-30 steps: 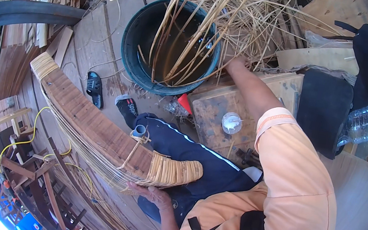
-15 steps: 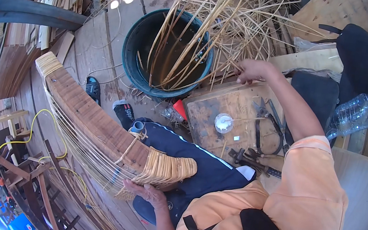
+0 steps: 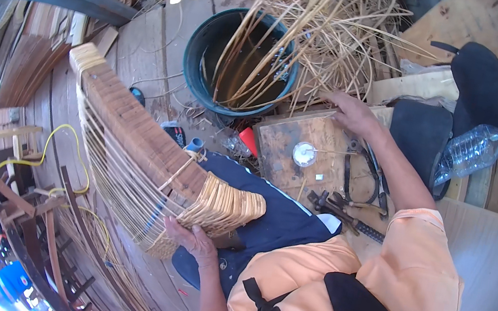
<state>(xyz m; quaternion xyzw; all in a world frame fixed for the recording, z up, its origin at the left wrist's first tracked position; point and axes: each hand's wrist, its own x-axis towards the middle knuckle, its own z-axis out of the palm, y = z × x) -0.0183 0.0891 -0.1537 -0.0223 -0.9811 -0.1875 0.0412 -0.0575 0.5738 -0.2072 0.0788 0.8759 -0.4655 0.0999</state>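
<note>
Across my lap lies a curved wooden frame (image 3: 137,118), bound at both ends with pale rattan and strung along its side with long parallel strands (image 3: 117,167). My left hand (image 3: 195,243) grips its lower edge, beside the woven rattan (image 3: 221,206) of the near end. My right hand (image 3: 354,115) is stretched out to the far right, fingers pinched on a thin rattan strip by the loose pile. Close by, a dark green bucket (image 3: 187,61) holds brown water and soaking rattan strips (image 3: 251,78).
A wooden board (image 3: 277,140) carries a small tub of white paste (image 3: 304,154), pliers and cutters (image 3: 344,213). Loose rattan (image 3: 338,46) is heaped behind the bucket. A plastic bottle (image 3: 474,155) lies at right; timber slats (image 3: 28,68) and a yellow cord (image 3: 46,143) are at left.
The frame has tilted, so more of its strung side faces up. My right hand has drawn slightly back from the rattan heap. The whole view has shifted a little.
</note>
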